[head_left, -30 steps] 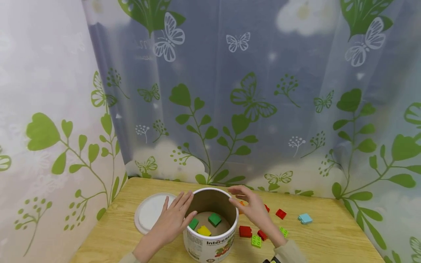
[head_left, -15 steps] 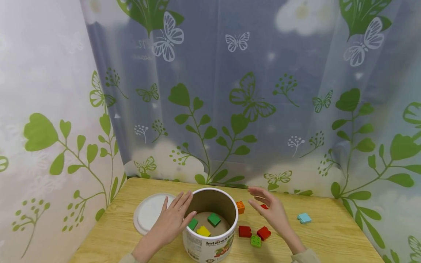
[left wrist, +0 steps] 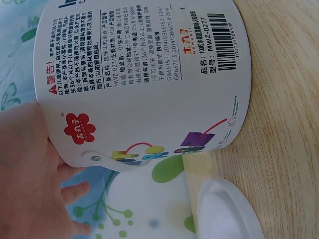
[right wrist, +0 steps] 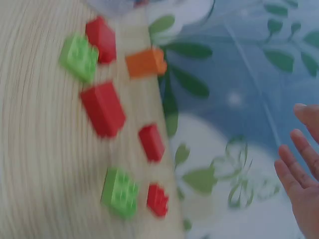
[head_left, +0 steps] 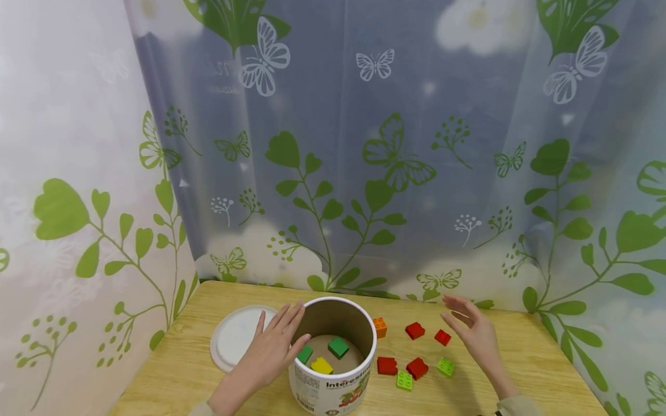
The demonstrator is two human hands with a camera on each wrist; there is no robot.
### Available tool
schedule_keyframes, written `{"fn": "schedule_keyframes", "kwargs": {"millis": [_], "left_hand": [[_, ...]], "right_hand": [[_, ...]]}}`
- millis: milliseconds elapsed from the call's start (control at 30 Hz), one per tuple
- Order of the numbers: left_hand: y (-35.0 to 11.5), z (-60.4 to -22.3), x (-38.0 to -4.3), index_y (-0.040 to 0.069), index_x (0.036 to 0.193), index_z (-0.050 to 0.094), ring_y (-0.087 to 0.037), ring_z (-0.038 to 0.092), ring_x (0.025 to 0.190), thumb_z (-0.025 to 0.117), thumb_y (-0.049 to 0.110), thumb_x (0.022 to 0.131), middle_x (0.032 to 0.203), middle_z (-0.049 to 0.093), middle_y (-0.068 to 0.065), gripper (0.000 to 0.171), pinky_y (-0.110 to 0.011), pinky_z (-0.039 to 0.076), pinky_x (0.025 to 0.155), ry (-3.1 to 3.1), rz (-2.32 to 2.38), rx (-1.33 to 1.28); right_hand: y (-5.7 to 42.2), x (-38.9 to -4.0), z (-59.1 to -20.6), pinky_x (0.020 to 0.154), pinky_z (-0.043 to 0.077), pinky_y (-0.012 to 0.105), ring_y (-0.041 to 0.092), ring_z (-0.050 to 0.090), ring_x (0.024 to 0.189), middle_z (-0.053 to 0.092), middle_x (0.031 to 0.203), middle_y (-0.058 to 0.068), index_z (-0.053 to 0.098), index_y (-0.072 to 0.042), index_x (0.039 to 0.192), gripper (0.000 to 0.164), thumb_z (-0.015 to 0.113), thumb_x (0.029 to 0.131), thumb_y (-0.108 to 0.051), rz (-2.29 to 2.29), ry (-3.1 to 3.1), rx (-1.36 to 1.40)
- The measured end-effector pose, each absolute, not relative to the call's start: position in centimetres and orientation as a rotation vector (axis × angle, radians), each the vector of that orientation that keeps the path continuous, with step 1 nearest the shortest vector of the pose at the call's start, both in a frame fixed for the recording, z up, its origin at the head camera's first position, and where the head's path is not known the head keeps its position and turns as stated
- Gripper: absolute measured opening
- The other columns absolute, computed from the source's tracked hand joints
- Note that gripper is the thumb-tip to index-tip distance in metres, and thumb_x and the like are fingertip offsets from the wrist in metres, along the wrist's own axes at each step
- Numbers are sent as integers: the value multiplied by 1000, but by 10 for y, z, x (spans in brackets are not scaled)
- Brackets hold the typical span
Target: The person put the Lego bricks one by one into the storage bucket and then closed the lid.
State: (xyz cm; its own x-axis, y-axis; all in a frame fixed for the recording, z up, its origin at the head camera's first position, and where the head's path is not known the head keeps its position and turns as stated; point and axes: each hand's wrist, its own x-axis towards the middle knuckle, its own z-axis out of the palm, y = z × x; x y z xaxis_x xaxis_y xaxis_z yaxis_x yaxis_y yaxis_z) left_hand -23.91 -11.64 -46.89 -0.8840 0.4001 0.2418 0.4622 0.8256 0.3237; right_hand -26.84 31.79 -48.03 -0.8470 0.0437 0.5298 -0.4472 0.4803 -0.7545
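Note:
A white round bucket (head_left: 333, 393) with printed sides stands on the table, its top uncovered. Inside lie a yellow block (head_left: 322, 365) and two green blocks (head_left: 338, 347). My left hand (head_left: 273, 349) rests at the bucket's left rim, fingers straight; in the left wrist view the hand (left wrist: 35, 174) is beside the printed wall. Over the right part of the table, my right hand (head_left: 476, 335) hovers with relaxed fingers and nothing in them. Nearest to it are a small red block (head_left: 443, 337) and a lime green block (head_left: 445, 367). The light blue block is hidden behind this hand.
The white lid (head_left: 236, 335) lies left of the bucket, partly behind my left hand. Right of the bucket are an orange block (head_left: 380, 327), several red blocks (head_left: 417, 368) and another lime block (head_left: 404, 380). A patterned curtain (head_left: 333, 173) hangs behind the table (head_left: 177, 358).
My right hand has moved right, from the bucket's rim across the loose blocks, uncovering the orange and red ones and covering the light blue one. The left hand has stayed at the rim.

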Motion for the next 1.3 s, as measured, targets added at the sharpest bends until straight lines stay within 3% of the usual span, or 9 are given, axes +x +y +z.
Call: {"fn": "schedule_keyframes", "kwargs": {"millis": [333, 433, 567, 633, 900, 1300], "left_hand": [[-117, -469, -239, 8, 160, 33, -30, 23, 154, 45, 44, 108, 166, 29, -6, 64, -69, 9, 118, -2845, -551, -670], [-117, -469, -239, 8, 160, 32, -31, 23, 154, 43, 46, 108, 166, 29, -7, 65, -69, 9, 118, -2847, -554, -673], [-117, -468, -239, 9, 160, 32, -30, 23, 154, 40, 50, 108, 166, 29, -7, 67, -69, 9, 118, -2849, -544, -677], [-117, -468, -239, 9, 160, 32, -31, 23, 154, 41, 49, 108, 166, 29, -7, 66, -70, 9, 118, -2849, -549, -677], [-116, -467, -239, 9, 160, 32, -30, 23, 154, 40, 50, 108, 166, 29, -6, 67, -69, 10, 118, -2850, -547, -668], [-116, -466, -237, 7, 159, 34, -33, 26, 152, 40, 50, 108, 165, 32, -8, 67, -71, 13, 116, -2823, -566, -681]], "right_hand": [[361, -272, -496, 87, 46, 5, -19, 51, 103, 65, 126, 25, 61, 2, 134, 43, 73, 94, -8, 1121, -2355, 153], [370, -274, -501, 88, 51, 12, -3, 60, 106, 65, 128, 25, 61, 1, 134, 44, 74, 94, -11, 1071, -2405, 92], [380, -277, -509, 93, 55, 41, 38, 63, 114, 63, 130, 28, 59, 4, 134, 44, 73, 95, -12, 1015, -2475, 27], [385, -280, -514, 94, 52, 53, 49, 60, 115, 61, 130, 32, 58, 8, 133, 45, 73, 95, -11, 1004, -2512, 15], [406, -290, -536, 96, 49, 62, 56, 54, 117, 52, 135, 40, 50, 17, 135, 57, 74, 92, -11, 898, -2755, -33], [417, -296, -551, 89, 49, 60, 55, 58, 109, 59, 121, 40, 52, 21, 128, 62, 81, 83, -11, 794, -2868, -119]]}}
